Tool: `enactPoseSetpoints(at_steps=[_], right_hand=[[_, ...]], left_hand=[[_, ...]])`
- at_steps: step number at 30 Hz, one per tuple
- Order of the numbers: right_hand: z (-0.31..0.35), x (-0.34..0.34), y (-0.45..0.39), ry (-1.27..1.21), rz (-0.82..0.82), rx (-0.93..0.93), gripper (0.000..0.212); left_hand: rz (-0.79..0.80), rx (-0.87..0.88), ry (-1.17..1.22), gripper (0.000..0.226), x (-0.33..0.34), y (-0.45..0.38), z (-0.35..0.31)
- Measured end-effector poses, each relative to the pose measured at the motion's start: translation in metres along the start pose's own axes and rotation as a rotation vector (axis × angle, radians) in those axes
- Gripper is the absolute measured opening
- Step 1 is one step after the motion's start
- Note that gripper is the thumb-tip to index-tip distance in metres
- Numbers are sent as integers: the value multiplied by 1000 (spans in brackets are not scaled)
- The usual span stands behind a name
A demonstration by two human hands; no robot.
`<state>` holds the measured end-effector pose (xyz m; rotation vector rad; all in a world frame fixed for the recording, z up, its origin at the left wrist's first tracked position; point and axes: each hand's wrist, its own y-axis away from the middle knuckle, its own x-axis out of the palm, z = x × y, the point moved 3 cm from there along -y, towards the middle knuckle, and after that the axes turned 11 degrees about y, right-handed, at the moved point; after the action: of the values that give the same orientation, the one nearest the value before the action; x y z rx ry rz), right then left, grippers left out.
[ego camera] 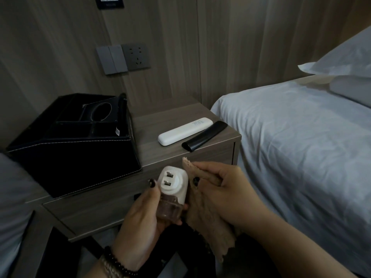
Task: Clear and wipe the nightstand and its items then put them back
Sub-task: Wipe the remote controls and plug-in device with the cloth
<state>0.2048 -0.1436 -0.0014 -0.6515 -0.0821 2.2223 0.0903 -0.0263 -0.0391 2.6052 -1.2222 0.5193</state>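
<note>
The nightstand [152, 135] top has a big black box [74, 145] on its left side – it takes up most of that half and stands tall, so a hand must go over or around it. On the right side lie a white remote [184, 131] and a black remote [204, 138], close side by side near the right edge. Between the box and the remotes there is a bare strip of wood, wide enough for a hand. The bed [291, 147] is just beside the nightstand on the right – it blocks that side.
</note>
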Motion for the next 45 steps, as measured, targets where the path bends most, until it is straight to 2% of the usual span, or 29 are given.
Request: enactPoseSetpoints(at_steps=[2,5,9,13,15,21,24,27,31,35,42,45], right_hand=[[-1,2,-1,-97,72,66,42],[1,9,0,-216,189,145,34],[9,12,0,-269,195,122,39],[11,2,-4,-371,199,140,48],[9,-5,-7,-402,206,164,49],[-5,-24,-17,-372,185,240,43],[-12,-29,-21,-374,161,284,39],[-17,-33,-26,-365,130,315,35],[-19,-35,-30,-362,119,338,34],[-17,-36,-33,-344,125,344,37],[-21,-37,-33,-366,152,342,35],[-25,-37,-34,-335,146,353,37]], left_hand=[[101,145,-138,76,-3,4,-3],[151,250,-216,65,0,8,-6],[7,335,-137,63,10,-1,-8],[-92,458,-91,37,34,-18,-23],[-110,487,-134,35,48,-29,-34],[-177,412,-140,49,70,-99,-54],[-319,380,-179,42,69,-141,-60],[-438,379,-319,46,71,-168,-69],[-422,329,-431,56,73,-198,-66],[-411,356,-573,66,63,-221,-59],[-352,385,-866,61,55,-237,-57],[-328,372,-1009,72,59,-238,-58]])
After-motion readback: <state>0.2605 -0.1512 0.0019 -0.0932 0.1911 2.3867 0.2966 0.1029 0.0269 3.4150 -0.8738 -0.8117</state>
